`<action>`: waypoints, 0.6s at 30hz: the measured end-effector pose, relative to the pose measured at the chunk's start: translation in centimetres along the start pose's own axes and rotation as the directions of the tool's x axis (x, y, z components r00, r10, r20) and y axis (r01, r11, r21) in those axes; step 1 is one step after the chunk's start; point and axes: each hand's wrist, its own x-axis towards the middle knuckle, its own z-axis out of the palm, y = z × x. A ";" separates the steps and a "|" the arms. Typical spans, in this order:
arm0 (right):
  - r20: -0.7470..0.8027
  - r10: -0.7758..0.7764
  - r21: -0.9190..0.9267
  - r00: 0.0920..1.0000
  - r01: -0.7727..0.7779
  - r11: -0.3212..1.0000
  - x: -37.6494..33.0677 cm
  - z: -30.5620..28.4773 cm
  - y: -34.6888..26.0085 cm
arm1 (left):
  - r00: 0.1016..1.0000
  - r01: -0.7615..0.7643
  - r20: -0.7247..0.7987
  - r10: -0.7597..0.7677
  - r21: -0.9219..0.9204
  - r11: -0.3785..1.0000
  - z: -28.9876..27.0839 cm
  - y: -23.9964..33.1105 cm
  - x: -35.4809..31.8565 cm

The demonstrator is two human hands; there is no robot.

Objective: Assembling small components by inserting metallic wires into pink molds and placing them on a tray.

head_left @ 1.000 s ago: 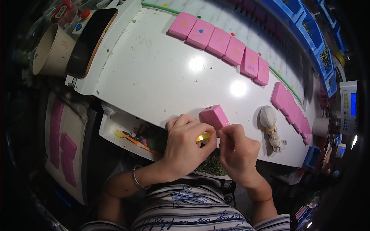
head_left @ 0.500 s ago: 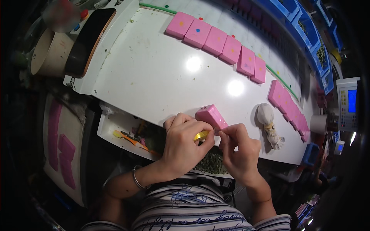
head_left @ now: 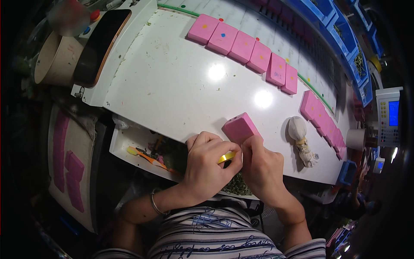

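My left hand (head_left: 206, 168) is closed, its thumb and index finger pinched round a shiny yellow curved band (head_left: 226, 157). My right hand (head_left: 262, 170) is closed too, thumb against bent fingers. Both sets of fingertips nearly meet over the near edge of the white table (head_left: 172, 95). Whatever small thing lies between the right fingertips is hidden. Just beyond them a pink block (head_left: 241, 127) rests on the table, its near end partly covered by my right hand. To the right lies a white cloth pouch (head_left: 297, 128) with a tied neck.
Pink blocks stand in two rows, one at the back (head_left: 239, 46) and one at the right (head_left: 321, 116). Below the table edge, an open drawer (head_left: 125, 149) holds an orange-handled brush (head_left: 151, 159) and green shreds (head_left: 237, 184). A dark phone (head_left: 102, 47) lies at the left; blue bins (head_left: 345, 43) stand back right.
The pink block has turned and shifted slightly right. My right hand has moved left, closing the gap to my left hand, which still holds the yellow band.
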 end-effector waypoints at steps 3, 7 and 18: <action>0.012 0.055 0.067 0.998 -0.055 0.996 -0.4 -0.4 0.3 | 1.000 0.001 -0.002 -0.001 0.045 0.999 -0.2 -0.2 -0.1; -0.054 0.204 0.436 0.977 -0.161 0.885 -1.2 -2.2 1.3 | 1.000 -0.017 0.007 0.016 0.094 0.995 -0.6 -0.2 0.4; 0.151 -0.021 0.541 0.988 -0.065 0.838 -1.5 2.0 -0.7 | 0.906 0.390 0.033 -0.422 -0.452 0.802 -7.9 -0.8 0.8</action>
